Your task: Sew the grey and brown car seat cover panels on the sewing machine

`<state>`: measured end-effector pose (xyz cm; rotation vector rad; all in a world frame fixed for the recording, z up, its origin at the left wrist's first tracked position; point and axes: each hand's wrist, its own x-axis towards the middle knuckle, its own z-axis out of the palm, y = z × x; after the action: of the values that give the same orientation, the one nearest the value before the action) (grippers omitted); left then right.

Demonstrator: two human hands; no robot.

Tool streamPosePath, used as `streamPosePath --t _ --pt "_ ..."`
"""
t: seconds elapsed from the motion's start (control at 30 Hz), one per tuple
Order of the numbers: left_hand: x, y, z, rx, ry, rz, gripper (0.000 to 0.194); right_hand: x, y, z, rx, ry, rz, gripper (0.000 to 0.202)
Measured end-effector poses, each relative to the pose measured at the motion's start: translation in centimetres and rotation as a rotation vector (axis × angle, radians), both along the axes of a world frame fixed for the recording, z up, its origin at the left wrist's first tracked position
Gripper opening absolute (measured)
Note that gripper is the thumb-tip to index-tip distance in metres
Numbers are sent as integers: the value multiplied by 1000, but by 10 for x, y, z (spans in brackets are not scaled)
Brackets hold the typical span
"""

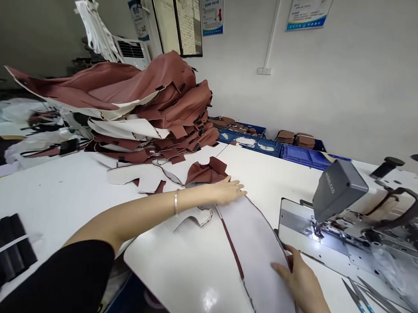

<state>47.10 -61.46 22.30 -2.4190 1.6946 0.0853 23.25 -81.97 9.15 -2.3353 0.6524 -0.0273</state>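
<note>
One panel [257, 242], seemingly part-sewn, lies on the desk [268, 181] left of the machine [338, 185], not being stitched; left hand [227, 191] flat on its far end, right hand [300, 278] pinching its right edge.

Two hands [227, 191] [302, 281], one bracelet [176, 203], one sewing machine [340, 185], three posters [309, 6] [212, 13] [138, 20]

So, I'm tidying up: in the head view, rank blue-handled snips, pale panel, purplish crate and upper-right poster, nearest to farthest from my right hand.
From your right hand:
1. Pale panel: touching, extending left.
2. Blue-handled snips: to its right.
3. Purplish crate: well beyond.
4. Upper-right poster: high up, farthest.
</note>
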Motion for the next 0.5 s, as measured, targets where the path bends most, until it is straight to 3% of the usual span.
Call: streamPosePath --t 0.1,0.2,0.3,0.4,0.5 --pt "-18 -12 -16 191 128 -50 91 5 -5 10 364 -21 -18 49" --pt "-44 -7 -32 188 235 -145 109 4 -2 20 660 -57 -115 43" --pt "-77 4 -42 100 338 -257 97 -7 3 29 821 -61 -192 42" --pt "-106 7 -45 -16 438 -219 72 -22 7 29 796 -70 -167 43" --pt "-123 0 -47 -27 458 -166 57 -15 19 21 385 -133 -87 39"
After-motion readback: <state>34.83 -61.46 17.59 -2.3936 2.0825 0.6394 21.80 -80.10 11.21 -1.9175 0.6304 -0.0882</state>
